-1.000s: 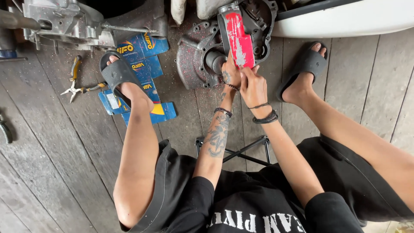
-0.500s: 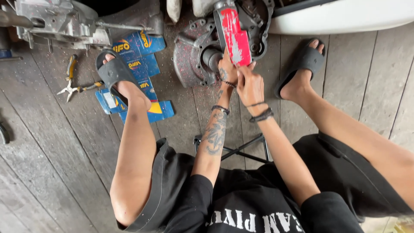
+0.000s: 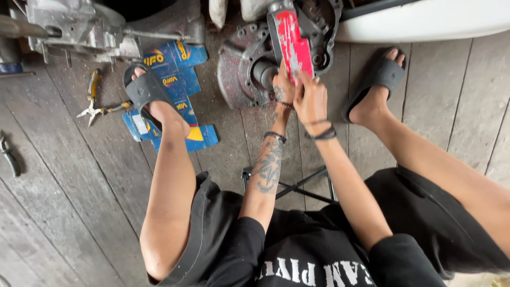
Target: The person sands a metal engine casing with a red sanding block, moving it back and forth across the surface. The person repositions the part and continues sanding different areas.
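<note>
Red-painted metal part [image 3: 291, 45] stands just above both hands, its lower end meeting the fingertips, and it leans against the round grey engine cover [image 3: 241, 72] and the dark casing [image 3: 321, 32] behind it. Left hand [image 3: 283, 87] presses against the part's lower left edge, fingers curled around it, though how firmly it grips cannot be told. Right hand [image 3: 311, 98] sits touching the left one, its fingers extended upward onto the red face, flat rather than clamped. Well to the left of the hands, a flattened blue cardboard box [image 3: 178, 79] lies under a black sandal [image 3: 143, 90]. Farther left of that, pliers [image 3: 95, 103] rest on the wooden planks [image 3: 64, 175]. Right of the hands is the other sandalled foot [image 3: 374, 87].
</note>
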